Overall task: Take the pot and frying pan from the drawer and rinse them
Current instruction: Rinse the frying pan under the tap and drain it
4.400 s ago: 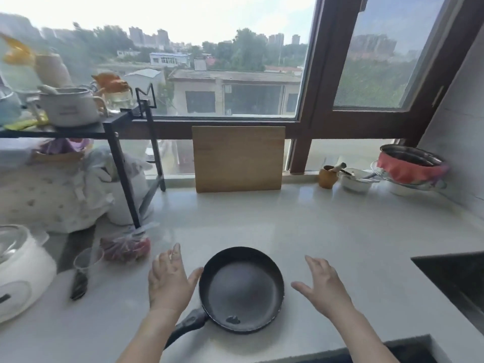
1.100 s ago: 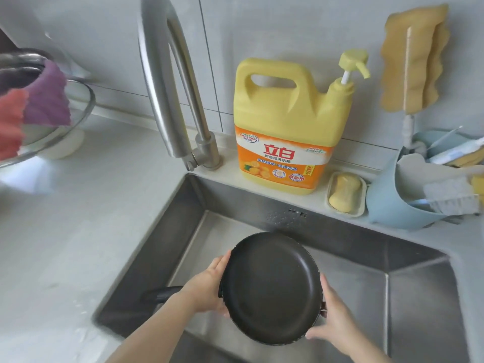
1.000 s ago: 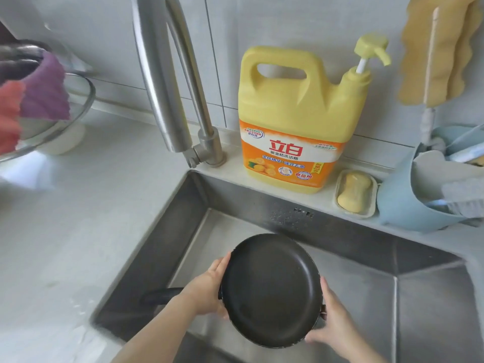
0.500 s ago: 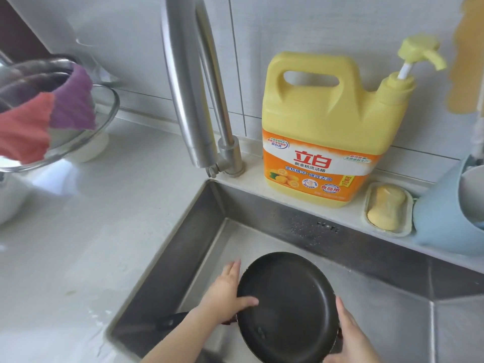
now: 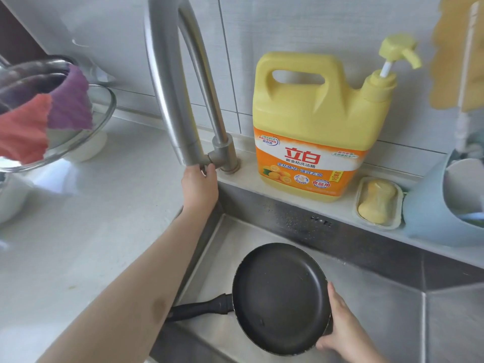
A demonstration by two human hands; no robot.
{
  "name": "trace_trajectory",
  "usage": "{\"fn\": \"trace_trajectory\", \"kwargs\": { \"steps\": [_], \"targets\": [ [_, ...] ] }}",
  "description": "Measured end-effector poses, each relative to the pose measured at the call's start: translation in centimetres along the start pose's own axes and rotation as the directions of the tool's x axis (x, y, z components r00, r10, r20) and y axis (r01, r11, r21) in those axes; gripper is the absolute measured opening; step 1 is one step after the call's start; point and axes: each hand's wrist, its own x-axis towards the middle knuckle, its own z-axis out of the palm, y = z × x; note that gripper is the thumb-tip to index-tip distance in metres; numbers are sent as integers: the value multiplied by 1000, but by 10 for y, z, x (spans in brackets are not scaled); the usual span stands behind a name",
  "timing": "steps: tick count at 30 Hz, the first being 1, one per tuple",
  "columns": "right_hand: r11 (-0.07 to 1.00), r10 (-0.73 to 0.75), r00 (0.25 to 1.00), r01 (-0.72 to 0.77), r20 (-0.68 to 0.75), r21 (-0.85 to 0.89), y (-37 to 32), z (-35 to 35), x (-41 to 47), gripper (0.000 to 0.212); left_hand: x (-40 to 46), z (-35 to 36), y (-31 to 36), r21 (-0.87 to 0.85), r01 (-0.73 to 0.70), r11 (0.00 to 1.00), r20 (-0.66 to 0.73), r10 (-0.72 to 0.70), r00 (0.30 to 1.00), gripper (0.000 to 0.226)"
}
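Now that it has left the pan's rim: left hand (image 5: 200,188) reaches up, fingers curled at the tap lever (image 5: 209,163).
Meaning: water comes next, I judge; none runs yet.
Frying pan (image 5: 281,297): tilted inside the sink (image 5: 366,297), handle pointing left.
Right hand (image 5: 343,334): its grip holds the pan's right rim alone.
Pot: not in view.

Home kitchen, from what I see. Steel sink (image 5: 366,258) sunk into a pale worktop (image 5: 91,231), tall curved tap (image 5: 170,87) at its back left corner. On the ledge behind the sink: yellow dish soap jug (image 5: 314,121), bar of soap in a dish (image 5: 378,203). Tiled wall (image 5: 288,27) behind. Glass bowl with cloths (image 5: 52,113) at the worktop's left edge.
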Motion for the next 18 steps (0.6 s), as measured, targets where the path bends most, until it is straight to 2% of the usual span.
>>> {"fn": "trace_trajectory", "kwargs": {
  "steps": [2,6,10,11,14,17,18],
  "targets": [
    [1000,-10,1000,10,-6,1,3,1,0,145,0,1,-4,49,-8,999,-1,8,1000,18],
    [1000,-11,1000,11,-7,15,7,3,0,144,0,-2,-2,65,-36,997,6,36,999,24],
    [999,-22,1000,22,-7,25,8,3,2,144,4,-5,-8,-70,-25,997,32,27,999,13],
    [999,-23,1000,24,-6,24,8,3,3,143,4,-5,-9,-86,-27,996,36,31,999,17],
    [999,-30,999,31,-9,21,8,2,4,144,1,-8,-11,-51,-95,994,33,96,995,19],
    [999,-39,999,39,-8,23,10,1,4,145,-16,-2,-31,-139,-30,990,83,42,996,21],
    [999,-43,999,43,-4,25,10,1,4,145,-28,0,-45,-107,-4,994,116,17,993,29]
  ]
}}
